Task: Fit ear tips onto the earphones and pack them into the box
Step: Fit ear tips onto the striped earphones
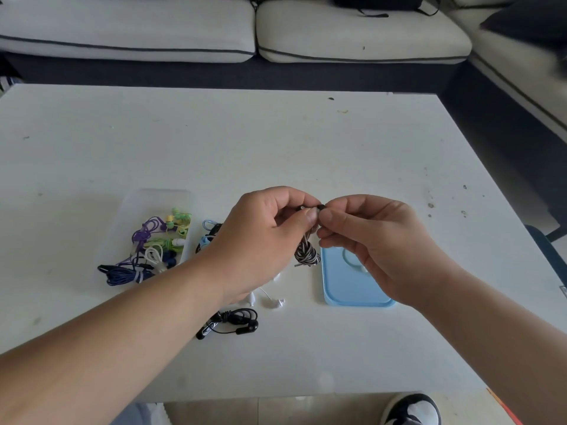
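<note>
Earphones (pixel 306 254) with a braided black-and-white cable hang in a tight bundle over the matte white desk (pixel 306 142), between my two grips. The left grip (pixel 267 237) pinches the small bud between thumb and forefinger. The right grip (pixel 374 240) pinches a dark, rounded ear tip (pixel 321 207) right against it. Beneath lies a smooth blue lid (pixel 352 286) with rounded corners. To the left I see a clear plastic box (pixel 159 197) holding tangled coloured sets. A glossy black set (pixel 233 322) and a white set (pixel 273 302) lie loose nearer me.
</note>
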Available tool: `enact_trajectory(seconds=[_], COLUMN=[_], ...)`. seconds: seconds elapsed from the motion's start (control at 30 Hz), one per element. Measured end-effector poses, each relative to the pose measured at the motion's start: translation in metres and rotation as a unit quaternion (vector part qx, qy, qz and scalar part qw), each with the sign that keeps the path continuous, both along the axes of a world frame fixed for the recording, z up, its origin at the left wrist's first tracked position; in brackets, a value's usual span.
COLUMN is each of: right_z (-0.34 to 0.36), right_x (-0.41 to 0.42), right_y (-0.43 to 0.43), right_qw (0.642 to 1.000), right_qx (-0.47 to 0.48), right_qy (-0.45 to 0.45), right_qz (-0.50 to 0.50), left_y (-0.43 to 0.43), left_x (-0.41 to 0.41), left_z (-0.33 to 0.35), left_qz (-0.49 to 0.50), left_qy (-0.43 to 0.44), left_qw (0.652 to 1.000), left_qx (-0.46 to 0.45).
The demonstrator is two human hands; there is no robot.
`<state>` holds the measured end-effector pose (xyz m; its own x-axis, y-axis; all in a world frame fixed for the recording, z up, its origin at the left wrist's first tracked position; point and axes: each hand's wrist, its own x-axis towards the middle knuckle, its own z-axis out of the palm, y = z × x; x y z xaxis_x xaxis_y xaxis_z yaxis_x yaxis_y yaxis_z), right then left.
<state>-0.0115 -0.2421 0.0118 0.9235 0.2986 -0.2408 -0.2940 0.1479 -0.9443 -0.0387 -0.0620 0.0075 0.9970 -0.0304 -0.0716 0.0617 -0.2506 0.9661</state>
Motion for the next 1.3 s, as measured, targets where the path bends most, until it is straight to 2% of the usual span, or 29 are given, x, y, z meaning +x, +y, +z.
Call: enact_trajectory(seconds=[0.17,0.53,0.73,1.07,1.3], right_z=[-0.0009,-0.0049,0.0013,0.0006,-0.0036], right_x=[-0.0004,-0.0010,0.0006,0.0035,0.0029], right_y=[0.0008,0.0065,0.0045,-0.0003,-0.0030], right_qw=[1.000,1.000,0.997,0.989,0.990], right_qx=[0.003,0.013,0.069,0.103,0.068], right_qy=[-0.008,-0.027,0.032,0.101,0.115], right_qz=[-0.003,-0.008,0.000,0.025,0.054], left_y=[-0.0030,-0.0029,-0.0033,-0.0034,0.0004], left_x=[-0.0048,-0.0051,-0.0045,-0.0032,-0.0008], left_z=[0.0015,0.0017,0.0036,0.0044,0.0013], left_qz=[0.035,0.068,0.039,0.023,0.021], left_qy=[-0.016,-0.031,-0.039,-0.054,-0.057], left_qw=[0.999,0.997,0.998,0.998,0.998], left_qx=[-0.030,-0.035,-0.021,-0.002,0.002])
